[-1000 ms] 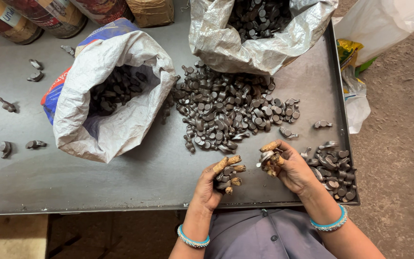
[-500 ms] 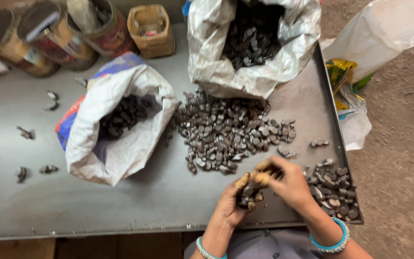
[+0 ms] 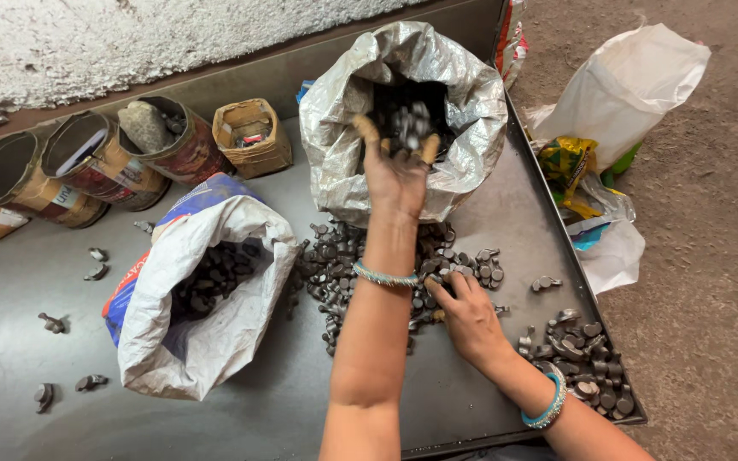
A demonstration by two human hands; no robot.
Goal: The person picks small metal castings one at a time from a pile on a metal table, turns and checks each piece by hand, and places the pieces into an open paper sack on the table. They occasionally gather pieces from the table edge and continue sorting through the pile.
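My left hand (image 3: 396,175) reaches over the mouth of a crumpled silver bag (image 3: 471,111) full of small dark metal pieces. Its fingers are spread, and several pieces (image 3: 409,122) show just past its fingertips above the bag's opening. My right hand (image 3: 469,314) lies palm down at the near edge of a loose pile of the same pieces (image 3: 339,265) on the grey metal table (image 3: 36,282). Its fingertips touch the pile and grip nothing.
A white woven sack (image 3: 207,333) holding more pieces lies left of the pile. A smaller heap (image 3: 591,363) sits at the table's right corner. Rusty tins (image 3: 87,158) and a small box (image 3: 254,137) line the back. Plastic bags (image 3: 617,94) lie on the ground at right.
My left hand carried a handful of pieces from the near table edge up to the silver bag and spread its fingers. My right hand settled onto the pile. The view tilted upward.
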